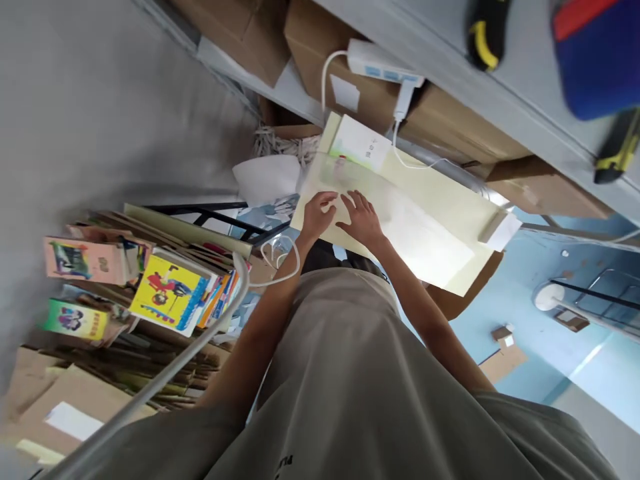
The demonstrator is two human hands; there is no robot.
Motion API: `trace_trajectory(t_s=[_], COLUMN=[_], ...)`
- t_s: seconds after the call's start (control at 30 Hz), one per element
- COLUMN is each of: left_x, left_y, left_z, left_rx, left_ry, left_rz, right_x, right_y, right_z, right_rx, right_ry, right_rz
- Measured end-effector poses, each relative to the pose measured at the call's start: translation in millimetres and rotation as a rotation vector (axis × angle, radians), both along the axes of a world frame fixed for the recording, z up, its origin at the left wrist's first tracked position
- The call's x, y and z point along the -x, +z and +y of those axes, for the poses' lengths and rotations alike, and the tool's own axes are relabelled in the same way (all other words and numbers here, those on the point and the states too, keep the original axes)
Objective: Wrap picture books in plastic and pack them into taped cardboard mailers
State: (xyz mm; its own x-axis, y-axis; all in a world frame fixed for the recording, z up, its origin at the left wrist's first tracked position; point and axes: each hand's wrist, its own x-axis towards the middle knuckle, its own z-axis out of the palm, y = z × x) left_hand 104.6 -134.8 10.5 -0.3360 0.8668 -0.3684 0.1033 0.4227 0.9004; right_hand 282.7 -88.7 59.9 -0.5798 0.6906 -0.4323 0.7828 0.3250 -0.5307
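A large pale yellow sheet (440,207) lies in front of me, with a clear plastic film (420,233) over part of it. My left hand (317,212) is at the sheet's near left edge, its fingers curled onto that edge. Beside it, my right hand (363,219) lies flat on the sheet with the fingers spread. At the sheet's far end lies a white-labelled booklet (361,144). My grey shirt fills the bottom of the view.
Cardboard boxes (320,40) and a white power strip (380,65) with its cable sit on a grey shelf beyond. At the left, colourful books (170,293) are stacked on a metal-railed cart (200,337). Yellow-black tools (484,30) and a blue box (600,60) lie at the upper right. The floor is blue.
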Motion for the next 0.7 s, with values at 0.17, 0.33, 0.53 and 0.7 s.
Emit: trace_trajectory(t_s=[0.17,0.33,0.53,0.7], left_x=[108,180,197,218], left_y=[-59.6,-130.3,-213.1,-284.6], left_z=[-6,-18,-12,-14], left_rx=[0.3,0.632,0.708,0.597], left_ry=[0.663,0.999,1.012,0.795], left_rz=[-0.124,-0.42,-0.567,-0.557], right_x=[85,148,254,314], right_y=[-32.0,-56.0,-145.1,-256.1], right_z=[20,24,68,109], right_rx=[0.0,-0.007,0.049,0.317], right_ry=[-0.031,-0.075,-0.028,-0.106], right_rz=[-0.042,-0.109,-0.172,-0.413])
